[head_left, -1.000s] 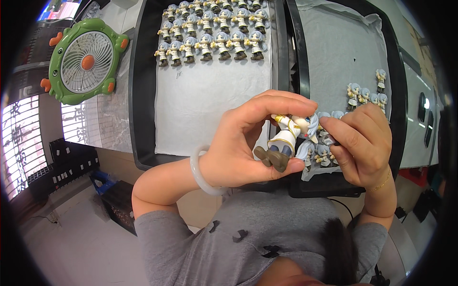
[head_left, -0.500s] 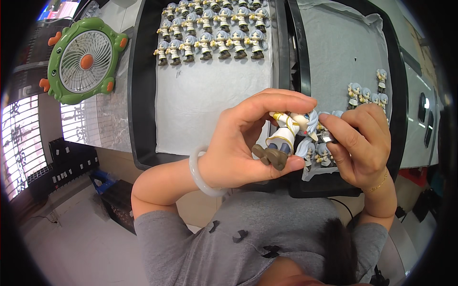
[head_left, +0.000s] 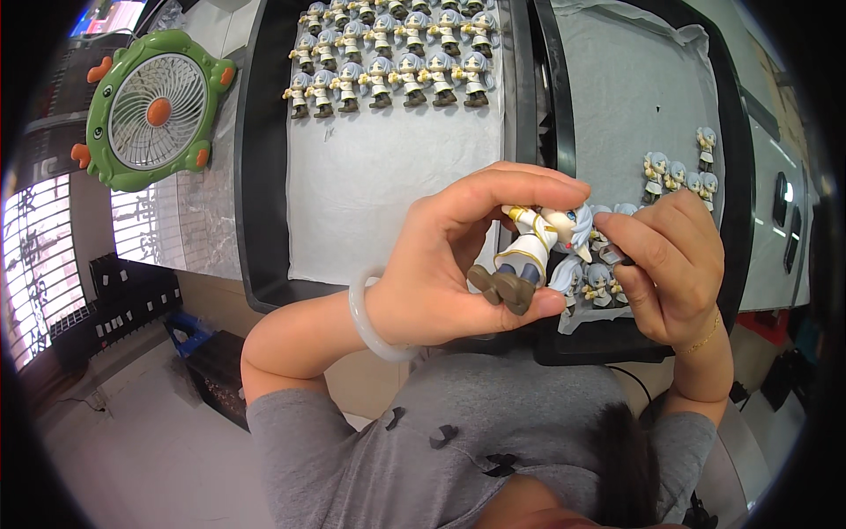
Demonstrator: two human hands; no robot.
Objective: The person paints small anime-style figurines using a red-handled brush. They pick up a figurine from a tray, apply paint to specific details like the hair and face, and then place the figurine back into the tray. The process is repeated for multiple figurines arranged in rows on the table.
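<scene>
While the head view looks down on the work, the left hand (head_left: pixel 441 256) curls into a wide C around a small painted figurine with pale blue hair, a white gold-trimmed robe and brown shoes (head_left: pixel 529 244), its forefinger arched over the head end and its thumb by the shoes. The figurine lies tilted in this grip, above the gap between two trays, shoes toward the wearer and head toward the right hand (head_left: pixel 674 256). That hand is nearly closed, thumb and forefinger pinching a small grey, shiny piece with a dark end (head_left: pixel 614 256), too small to identify; its forefinger tip is right beside the hair, though whether they touch cannot be told. A white, smooth bangle (head_left: pixel 359 322) circles the left wrist, a thin gold-coloured chain (head_left: pixel 705 335) the right. On the left, a black, deep-sided tray (head_left: pixel 263 220) lined with white sheet (head_left: pixel 379 194) bears neat rows of matching figurines (head_left: pixel 410 81) at its far end. On the right, a second black, lined tray (head_left: pixel 738 167) holds looser groups of similar figurines (head_left: pixel 656 174), partly hidden behind the right hand. Further left stands a green, animal-shaped fan with an orange hub (head_left: pixel 159 112).
</scene>
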